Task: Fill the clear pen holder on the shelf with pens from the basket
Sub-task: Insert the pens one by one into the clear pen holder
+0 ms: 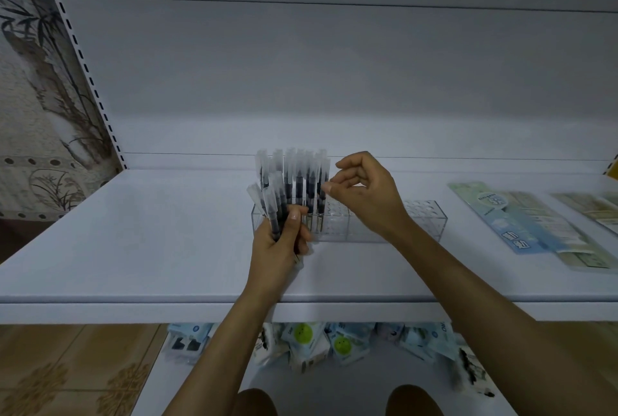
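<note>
A clear pen holder (424, 218) with rows of holes stands on the white shelf (150, 241). Several dark pens with frosted caps (302, 178) stand upright in its left end; the holes to the right hold nothing. My left hand (279, 248) grips a bunch of the same pens (271, 205) just in front of the holder's left end. My right hand (363, 194) hovers over the holder's middle, fingers curled, thumb and forefinger close to the rightmost standing pen. Whether it pinches that pen I cannot tell. No basket is in view.
Flat packaged stationery (521, 218) lies on the shelf at the right. Below the shelf edge a lower level holds several small packets (334, 345). A slotted upright (83, 64) and patterned wall stand at the left. Tiled floor shows at the lower left.
</note>
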### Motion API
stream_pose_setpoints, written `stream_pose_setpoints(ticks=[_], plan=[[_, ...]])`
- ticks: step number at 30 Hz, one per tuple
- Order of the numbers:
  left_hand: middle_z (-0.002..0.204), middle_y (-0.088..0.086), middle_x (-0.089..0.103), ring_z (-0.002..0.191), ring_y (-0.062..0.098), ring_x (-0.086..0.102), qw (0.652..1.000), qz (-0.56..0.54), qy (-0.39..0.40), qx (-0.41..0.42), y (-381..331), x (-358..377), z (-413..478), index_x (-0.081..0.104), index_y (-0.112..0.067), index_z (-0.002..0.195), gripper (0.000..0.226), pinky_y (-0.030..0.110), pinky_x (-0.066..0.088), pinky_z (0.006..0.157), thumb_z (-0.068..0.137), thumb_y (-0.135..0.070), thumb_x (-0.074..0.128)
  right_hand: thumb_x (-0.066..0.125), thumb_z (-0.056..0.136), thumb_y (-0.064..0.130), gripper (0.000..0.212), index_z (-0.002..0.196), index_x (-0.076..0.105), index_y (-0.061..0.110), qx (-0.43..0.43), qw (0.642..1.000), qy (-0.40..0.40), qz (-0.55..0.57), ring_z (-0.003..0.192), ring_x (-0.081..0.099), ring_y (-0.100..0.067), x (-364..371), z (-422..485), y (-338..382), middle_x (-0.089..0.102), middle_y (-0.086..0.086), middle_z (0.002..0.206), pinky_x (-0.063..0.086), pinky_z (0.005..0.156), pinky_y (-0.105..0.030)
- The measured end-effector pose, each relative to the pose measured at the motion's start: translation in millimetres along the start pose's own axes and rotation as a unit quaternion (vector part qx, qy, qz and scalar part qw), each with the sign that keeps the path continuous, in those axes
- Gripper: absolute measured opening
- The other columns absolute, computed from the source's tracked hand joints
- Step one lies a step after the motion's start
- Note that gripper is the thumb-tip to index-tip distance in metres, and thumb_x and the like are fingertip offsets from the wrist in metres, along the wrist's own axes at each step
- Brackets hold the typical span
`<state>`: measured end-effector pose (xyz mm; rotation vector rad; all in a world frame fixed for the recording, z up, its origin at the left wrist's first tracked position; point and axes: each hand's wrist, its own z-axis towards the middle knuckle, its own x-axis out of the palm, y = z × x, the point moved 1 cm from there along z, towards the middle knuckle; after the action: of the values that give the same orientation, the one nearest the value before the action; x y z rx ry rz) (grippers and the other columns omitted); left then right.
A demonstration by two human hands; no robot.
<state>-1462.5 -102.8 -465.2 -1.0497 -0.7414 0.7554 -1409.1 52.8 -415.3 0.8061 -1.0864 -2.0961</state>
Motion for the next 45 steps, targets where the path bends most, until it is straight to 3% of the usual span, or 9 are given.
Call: stream_pose_setpoints(ticks=[5, 12, 16, 20, 25, 29, 36, 41, 45], plan=[[0.068, -0.004, 0.066, 0.064, 0.007, 0.059, 0.995, 0.034, 0.096, 0.018, 0, 1, -1, 0.063, -0.012, 0.103, 0.023, 0.018, 0.049, 0.065, 0.097, -0.019, 0.042, 0.068, 0.085, 0.013, 0.008, 0.089, 0.061, 0.013, -0.036, 0.998, -0.056, 0.005, 0.077, 0.06, -0.007, -2, -18, 12, 0.065, 0.001, 0.084, 0.048, 0.066, -0.015], [0.077, 0.0, 0.07, 0.065, 0.015, 0.061, 0.982, 0.08, 0.171, -0.011, -1, 2, -2, 0.065, -0.012, 0.096, 0.032, 0.027, 0.052, 0.064, 0.092, -0.035, 0.044, 0.066, 0.088, 0.019, 0.01, 0.098, 0.067, 0.017, -0.014, 0.997, 0.073, -0.019, 0.085, 0.066, -0.012, 11, -38, 5, 0.069, 0.005, 0.088, 0.054, 0.077, -0.027], [0.073, 0.001, 0.069, 0.057, 0.015, 0.058, 0.978, 0.065, 0.195, -0.029, -4, 3, -2, 0.064, -0.014, 0.101, 0.033, 0.025, 0.048, 0.058, 0.091, -0.038, 0.043, 0.062, 0.091, 0.012, 0.01, 0.089, 0.064, 0.002, -0.014, 0.993, 0.112, 0.028, 0.062, 0.057, -0.041, 15, -41, 9, 0.064, -0.014, 0.077, 0.051, 0.062, -0.028], [0.077, 0.003, 0.07, 0.06, 0.018, 0.06, 0.976, 0.057, 0.206, -0.038, -4, 3, -2, 0.063, -0.017, 0.107, 0.033, 0.026, 0.049, 0.058, 0.091, -0.038, 0.044, 0.062, 0.089, 0.006, 0.01, 0.085, 0.06, -0.003, -0.008, 0.994, 0.096, 0.049, 0.068, 0.054, -0.05, 15, -41, 11, 0.062, -0.017, 0.076, 0.052, 0.061, -0.031], [0.081, 0.003, 0.072, 0.07, 0.02, 0.066, 0.976, 0.043, 0.205, -0.052, -1, 3, -1, 0.062, -0.019, 0.109, 0.03, 0.036, 0.05, 0.073, 0.09, -0.035, 0.046, 0.063, 0.089, 0.009, 0.008, 0.083, 0.059, 0.007, 0.017, 0.998, 0.036, 0.058, 0.076, 0.065, -0.025, 14, -40, 10, 0.067, -0.013, 0.081, 0.056, 0.076, -0.036], [0.081, 0.003, 0.072, 0.067, 0.018, 0.065, 0.981, 0.038, 0.183, -0.056, -1, 3, -1, 0.062, -0.019, 0.109, 0.03, 0.032, 0.05, 0.068, 0.089, -0.034, 0.045, 0.063, 0.089, 0.009, 0.012, 0.08, 0.056, 0.012, 0.031, 0.996, 0.007, 0.086, 0.08, 0.068, -0.024, 10, -37, 11, 0.067, -0.009, 0.075, 0.055, 0.082, -0.045], [0.081, 0.006, 0.072, 0.061, 0.018, 0.063, 0.985, 0.031, 0.166, -0.044, 0, 2, 0, 0.062, -0.018, 0.108, 0.027, 0.034, 0.048, 0.063, 0.091, -0.032, 0.045, 0.067, 0.084, 0.002, 0.018, 0.101, 0.065, 0.004, 0.045, 0.997, 0.049, 0.047, 0.083, 0.069, -0.021, 8, -37, 12, 0.071, -0.012, 0.087, 0.056, 0.081, -0.035], [0.075, 0.003, 0.072, 0.054, 0.015, 0.059, 0.991, 0.03, 0.122, -0.046, 0, 2, 0, 0.062, -0.011, 0.104, 0.024, 0.026, 0.047, 0.055, 0.098, -0.022, 0.041, 0.063, 0.088, 0.004, 0.014, 0.1, 0.063, 0.01, 0.103, 0.978, -0.068, 0.17, 0.079, 0.068, -0.015, -4, -22, 21, 0.069, -0.01, 0.089, 0.057, 0.07, -0.026], [0.053, -0.003, 0.043, 0.044, 0.007, 0.035, 0.993, 0.038, 0.105, -0.034, -3, 2, -2, 0.064, -0.012, 0.099, 0.028, 0.019, 0.028, 0.042, 0.096, -0.029, 0.042, 0.056, 0.093, 0.006, 0.014, 0.106, 0.057, 0.012, 0.134, 0.95, -0.148, 0.24, 0.075, 0.069, -0.016, -11, -8, 17, 0.069, -0.006, 0.086, 0.057, 0.069, -0.027]])
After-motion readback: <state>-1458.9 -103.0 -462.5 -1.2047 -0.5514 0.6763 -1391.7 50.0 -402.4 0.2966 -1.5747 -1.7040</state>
